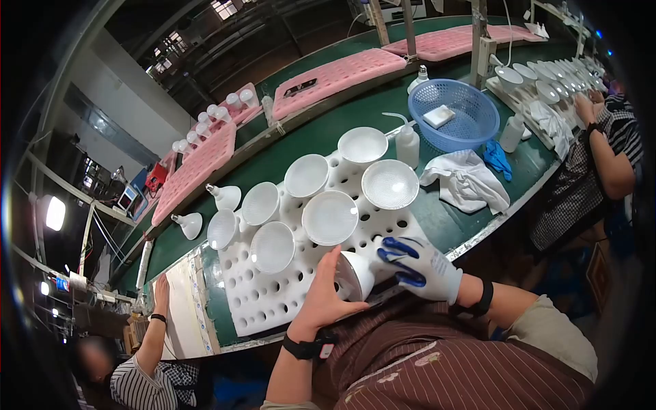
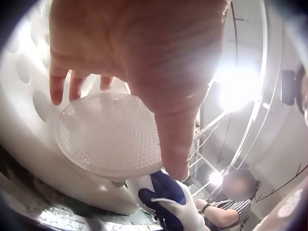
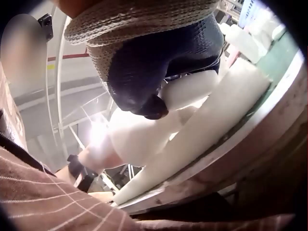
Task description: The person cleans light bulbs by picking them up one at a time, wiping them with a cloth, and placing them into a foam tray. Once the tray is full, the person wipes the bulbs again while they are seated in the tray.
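Note:
A white reflector bulb (image 1: 363, 273) with a ribbed, clear-looking lens (image 2: 108, 137) lies tilted on its side between both hands, at the front edge of the white foam board (image 1: 239, 326). My bare left hand (image 1: 320, 297) spans the lens, fingers at the far rim and thumb at the near rim. The gloved right hand (image 1: 429, 270), white with blue-coated fingers (image 3: 139, 72), grips the narrow base end; its fingers partly hide that end. Several similar bulbs (image 1: 330, 217) stand lens-up in the board's holes, just beyond the left hand.
Right of the board are a squeeze bottle (image 1: 408, 147), a blue basket (image 1: 478, 141), a white cloth (image 1: 465, 181) and a blue glove (image 1: 497, 160). Two bulbs (image 1: 188, 225) lie at the left. Pink foam trays (image 1: 342, 78) line the back. Other people work at both sides.

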Available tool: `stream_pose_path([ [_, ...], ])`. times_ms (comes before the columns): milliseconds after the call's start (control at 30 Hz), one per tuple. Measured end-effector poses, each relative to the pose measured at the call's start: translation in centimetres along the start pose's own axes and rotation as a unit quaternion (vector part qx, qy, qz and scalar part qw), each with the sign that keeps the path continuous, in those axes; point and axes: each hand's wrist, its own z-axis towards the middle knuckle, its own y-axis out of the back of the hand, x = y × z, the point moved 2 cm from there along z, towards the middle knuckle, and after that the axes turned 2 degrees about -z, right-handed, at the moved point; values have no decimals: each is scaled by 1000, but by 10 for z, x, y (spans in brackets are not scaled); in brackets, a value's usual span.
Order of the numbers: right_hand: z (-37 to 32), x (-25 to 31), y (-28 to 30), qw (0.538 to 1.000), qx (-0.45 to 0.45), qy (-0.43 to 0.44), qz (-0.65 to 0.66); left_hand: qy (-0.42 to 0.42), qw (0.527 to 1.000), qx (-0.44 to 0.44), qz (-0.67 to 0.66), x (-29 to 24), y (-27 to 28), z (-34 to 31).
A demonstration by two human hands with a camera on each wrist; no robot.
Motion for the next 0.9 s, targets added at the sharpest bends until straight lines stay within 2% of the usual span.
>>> stream_pose_path([
  [100,10,24,-8,994,-6,99,49,17,999,-16,-26,-5,-3,2],
  [167,9,17,-22,993,-19,103,50,27,999,-25,-22,1,-3,-4],
  [200,11,20,-13,997,-6,81,-6,53,985,-20,-165,6,-4,-7],
  [233,15,20,-2,996,8,60,-61,78,949,-16,-306,10,-4,-10],
  [300,19,4,1,986,-21,59,-153,81,945,-31,-315,14,-2,-21],
  [367,20,1,2,987,-64,35,-140,101,899,-70,-419,13,-5,-27],
  [433,27,27,16,992,-72,48,-90,119,885,-75,-444,8,-13,-27],
  [467,30,39,16,990,-57,81,-99,114,830,-77,-540,5,-22,-24],
  [500,31,47,11,985,-90,101,-102,107,765,-78,-631,1,-28,-21],
  [567,28,50,12,984,-89,125,-87,108,762,-71,-635,-10,-31,-24],
  [633,17,41,8,985,-73,128,-94,92,670,-86,-732,-11,-30,-25],
  [700,13,37,12,989,-27,91,-115,74,670,-91,-733,-12,-28,-29],
  [767,14,28,15,993,-51,77,-73,57,653,-103,-748,-15,-26,-31],
  [800,16,38,21,993,-58,82,-57,56,653,-103,-748,-17,-27,-30],
  [833,21,50,25,993,-65,87,-41,82,674,-118,-725,-20,-31,-29],
  [900,25,60,15,986,-62,155,-23,109,696,-129,-698,-21,-37,-26],
])
